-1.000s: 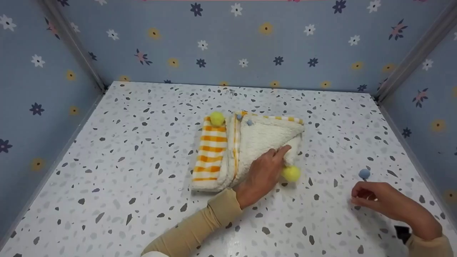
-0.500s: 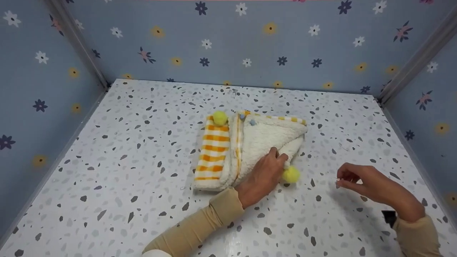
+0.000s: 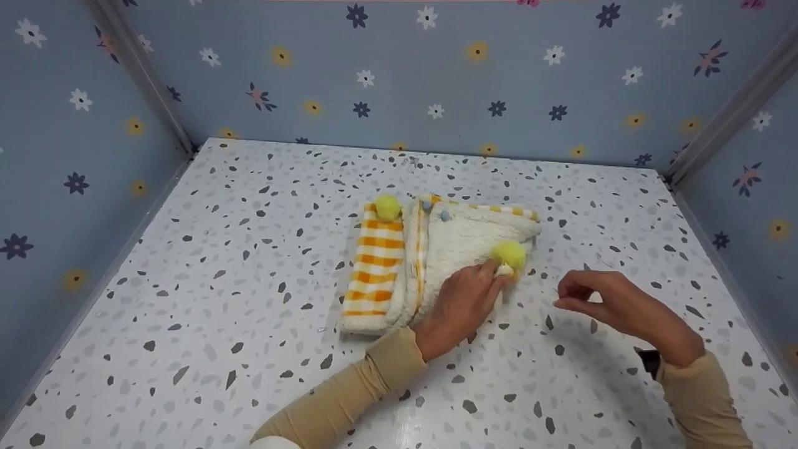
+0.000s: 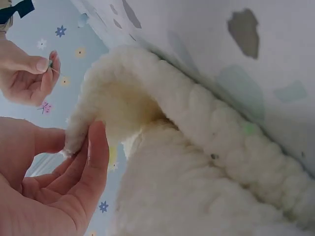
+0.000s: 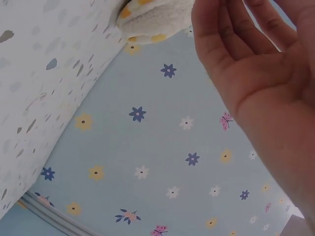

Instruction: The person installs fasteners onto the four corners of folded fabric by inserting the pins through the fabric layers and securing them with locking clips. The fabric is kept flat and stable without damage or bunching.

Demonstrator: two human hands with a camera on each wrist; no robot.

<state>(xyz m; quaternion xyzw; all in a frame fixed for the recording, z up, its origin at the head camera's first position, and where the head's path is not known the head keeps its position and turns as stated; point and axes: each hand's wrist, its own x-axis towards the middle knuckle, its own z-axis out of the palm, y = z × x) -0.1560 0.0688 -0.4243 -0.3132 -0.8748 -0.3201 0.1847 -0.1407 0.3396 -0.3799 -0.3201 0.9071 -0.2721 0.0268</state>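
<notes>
A folded blanket [image 3: 461, 240] of cream fleece, with an orange-and-white checked side, lies mid-table. Its near right corner, carrying a yellow pom-pom [image 3: 509, 254], is raised by my left hand [image 3: 461, 298]. In the left wrist view, thumb and fingers of that hand pinch the fleece edge [image 4: 78, 125]. My right hand [image 3: 623, 305] hovers to the right, apart from the blanket. Between its thumb and forefinger it pinches a thin pin [image 4: 55, 71], whose head is mostly hidden by the fingers. In the right wrist view, the right hand's fingertips are cut off by the frame.
Another yellow pom-pom [image 3: 388, 207] sits at the blanket's far left corner. Two small blue balls [image 3: 445, 216] show along its far edge. The speckled white tabletop [image 3: 249, 262] is bounded by flowered blue panels [image 3: 399, 68] at the back and sides.
My left hand has gone from pressing on the fleece to pinching its corner, lifting the pom-pom up and back. My right hand has moved left toward the blanket; the pin's blue head no longer shows.
</notes>
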